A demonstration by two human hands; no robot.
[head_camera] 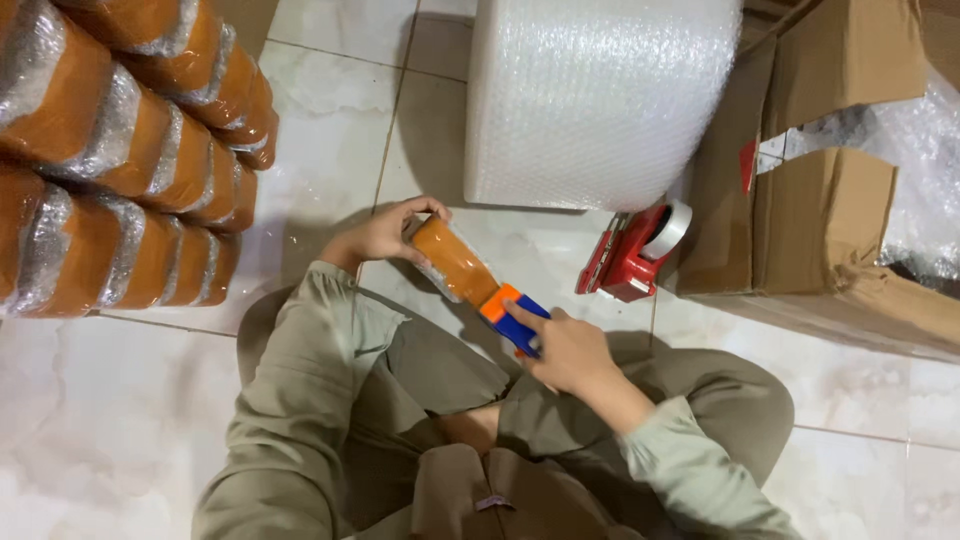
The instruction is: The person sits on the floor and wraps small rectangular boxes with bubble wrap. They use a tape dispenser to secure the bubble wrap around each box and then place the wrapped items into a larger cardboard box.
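My left hand [385,233] grips the far end of an orange parcel [452,260] wrapped in bubble wrap and orange tape, held just above the floor in front of my crossed legs. My right hand [565,350] holds a blue and orange tape dispenser [512,318] pressed against the near end of that parcel. Both arms wear olive-green sleeves.
A stack of several similar orange-taped parcels [120,150] stands at the left. A big roll of bubble wrap [595,95] stands ahead on the white tiled floor [330,120]. A red tape dispenser [635,250] lies beside an open cardboard box [800,230] at the right.
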